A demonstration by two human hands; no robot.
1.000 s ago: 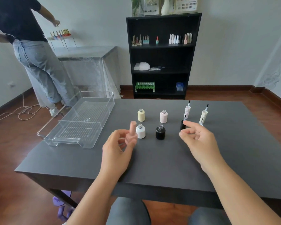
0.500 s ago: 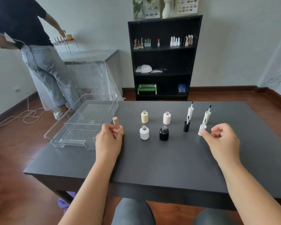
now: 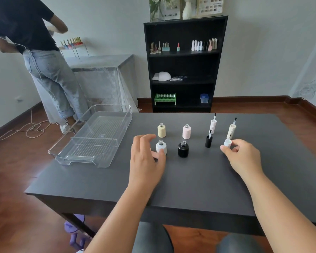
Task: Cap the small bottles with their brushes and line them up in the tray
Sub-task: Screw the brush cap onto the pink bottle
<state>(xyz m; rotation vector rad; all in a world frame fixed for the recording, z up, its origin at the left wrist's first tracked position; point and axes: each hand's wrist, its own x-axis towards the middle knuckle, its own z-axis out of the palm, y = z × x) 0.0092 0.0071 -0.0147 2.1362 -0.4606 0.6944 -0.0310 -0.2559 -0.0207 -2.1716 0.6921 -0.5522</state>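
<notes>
Both bare forearms are reaching forward from the bottom of the view, angling inward. The left hand (image 3: 146,157) is lying palm down with its fingers (image 3: 144,138) spreading and curling, the thumb pointing right. The right hand (image 3: 242,157) is sitting further right, well apart from the left, with its fingers curling in and thumb and forefinger pinching together.

Left hand (image 3: 146,159) covers the lower left side of the white bottle (image 3: 161,147). Right hand (image 3: 243,157) hides the base of the white brush cap (image 3: 227,142), whose brush cannot be seen. Standing person (image 3: 35,42) is cut off by the top and left edges. Items on the shelf (image 3: 184,53) are too small to identify.
</notes>
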